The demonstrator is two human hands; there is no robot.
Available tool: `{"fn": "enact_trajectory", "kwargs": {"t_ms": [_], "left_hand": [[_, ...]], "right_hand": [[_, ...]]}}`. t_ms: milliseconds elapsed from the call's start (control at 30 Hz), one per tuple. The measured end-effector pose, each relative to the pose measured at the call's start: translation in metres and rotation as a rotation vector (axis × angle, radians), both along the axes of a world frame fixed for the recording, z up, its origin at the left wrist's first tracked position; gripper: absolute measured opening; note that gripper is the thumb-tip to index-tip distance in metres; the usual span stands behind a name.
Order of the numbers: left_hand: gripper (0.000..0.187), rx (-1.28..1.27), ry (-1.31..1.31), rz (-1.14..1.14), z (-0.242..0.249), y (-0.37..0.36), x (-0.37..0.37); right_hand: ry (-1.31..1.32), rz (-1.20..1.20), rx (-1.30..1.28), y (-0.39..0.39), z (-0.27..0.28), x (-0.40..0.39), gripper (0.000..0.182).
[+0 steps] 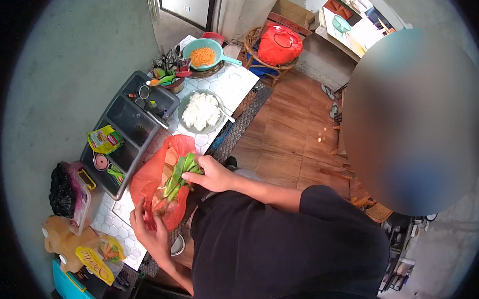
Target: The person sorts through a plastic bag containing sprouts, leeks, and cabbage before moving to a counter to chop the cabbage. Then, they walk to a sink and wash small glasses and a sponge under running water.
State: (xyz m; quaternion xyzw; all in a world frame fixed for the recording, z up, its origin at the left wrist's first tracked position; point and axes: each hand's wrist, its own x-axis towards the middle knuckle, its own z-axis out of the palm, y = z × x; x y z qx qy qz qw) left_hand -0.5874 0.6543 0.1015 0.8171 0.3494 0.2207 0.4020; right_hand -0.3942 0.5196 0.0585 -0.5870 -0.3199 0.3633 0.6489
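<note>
Centrally, a bunch of leafy greens (pixel 177 175) lies across a red plastic bag (pixel 148 176) at the front edge of the worktop (pixel 240 85). My right hand (pixel 213 173) grips the leafy end, thumb uppermost, with the paler stalks slanting down towards my left; a hold at one end presumably leaves most of the bunch exposed. Whether the stalk tips dip inside the bag or only overlie it, I cannot tell. My left hand (pixel 150 229) is at the bag's margin, fingers and thumb on either side of bunched film, probably to steady the thin plastic; I cannot tell whether they pinch it tightly. The bag overhangs the front edge, close to my body, which likely keeps the reach short. Behind it, a grey compartmented tray (pixel 137 119) runs along the wall-side edge, its divisions seemingly serving to separate small items such as the yellow-green packet (pixel 106 139). To my right, a bowl (pixel 183 109) of white food sits by the front edge, and a teal strainer (pixel 220 56) of orange shreds stands near the right-hand end, its handle projecting frontward, perhaps for easy grasping.
</note>
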Motion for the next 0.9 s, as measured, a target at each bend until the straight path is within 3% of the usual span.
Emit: {"fn": "enact_trajectory", "kwargs": {"t_ms": [67, 100, 233, 333, 433, 533, 633, 733, 800, 867, 900], "left_hand": [[0.038, 0.333, 0.068, -0.022, 0.008, -0.002, 0.007], [0.042, 0.279, 0.072, -0.014, 0.010, -0.005, 0.009], [0.049, 0.235, 0.009, -0.075, 0.007, -0.010, 0.020], [0.065, 0.249, 0.076, 0.048, 0.010, -0.014, 0.024], [0.068, 0.152, 0.071, 0.159, 0.002, -0.013, 0.013], [0.067, -0.070, 0.269, 0.162, -0.003, -0.006, -0.001], [0.064, -0.183, 0.089, 0.182, -0.001, -0.005, -0.006], [0.053, -0.320, -0.223, 0.219, 0.013, -0.007, -0.004], [0.051, -0.315, -0.245, 0.229, 0.013, -0.005, -0.009], [0.053, -0.426, -0.414, 0.305, 0.020, -0.005, -0.011], [0.054, -0.378, -0.412, 0.320, 0.020, -0.004, -0.011]], "right_hand": [[0.036, -0.061, 0.024, -0.003, -0.011, 0.000, 0.019], [-0.013, -0.159, 0.075, -0.002, -0.009, 0.003, 0.020], [0.608, -0.143, 0.179, -0.008, -0.021, 0.019, 0.021], [0.708, -0.114, 0.257, -0.011, -0.027, 0.026, 0.023], [0.773, 0.003, 0.201, -0.007, -0.043, 0.022, 0.022], [0.867, 0.054, 0.070, 0.006, -0.073, 0.003, 0.023], [0.425, 0.287, -0.081, 0.022, -0.093, -0.020, 0.036], [0.281, 0.375, -0.235, 0.040, -0.087, -0.028, 0.040], [0.273, 0.449, -0.245, 0.049, -0.100, -0.032, 0.045], [-0.253, 0.461, -0.249, 0.054, -0.105, -0.037, 0.053], [-0.287, 0.467, -0.271, 0.055, -0.103, -0.032, 0.060]]}}
